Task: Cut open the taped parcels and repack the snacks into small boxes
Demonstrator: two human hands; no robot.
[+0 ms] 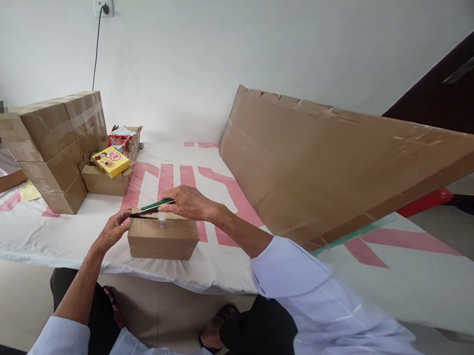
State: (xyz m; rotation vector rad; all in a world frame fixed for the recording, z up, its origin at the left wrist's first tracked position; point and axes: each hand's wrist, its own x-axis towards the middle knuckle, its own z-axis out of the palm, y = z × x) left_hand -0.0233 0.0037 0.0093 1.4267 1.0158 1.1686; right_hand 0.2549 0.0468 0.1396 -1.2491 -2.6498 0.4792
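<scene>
A small brown cardboard box (164, 240) sits near the table's front edge, directly before me. My right hand (185, 201) is closed on a green-handled cutter (153, 206), held low over the box top with its tip toward the left. At the box's upper left corner is my left hand (114, 227), its fingers bent and touching the edge near the tool's tip; whether they grip anything is too small to tell. A dark slit or gap shows along the box top beneath the cutter.
Taped boxes (62, 152) are stacked at the left. Beside them, a yellow packet (112, 162) lies on an open box (105, 181). A large cardboard sheet (341, 165) leans at the right. A person's arm (6, 183) rests at the far left.
</scene>
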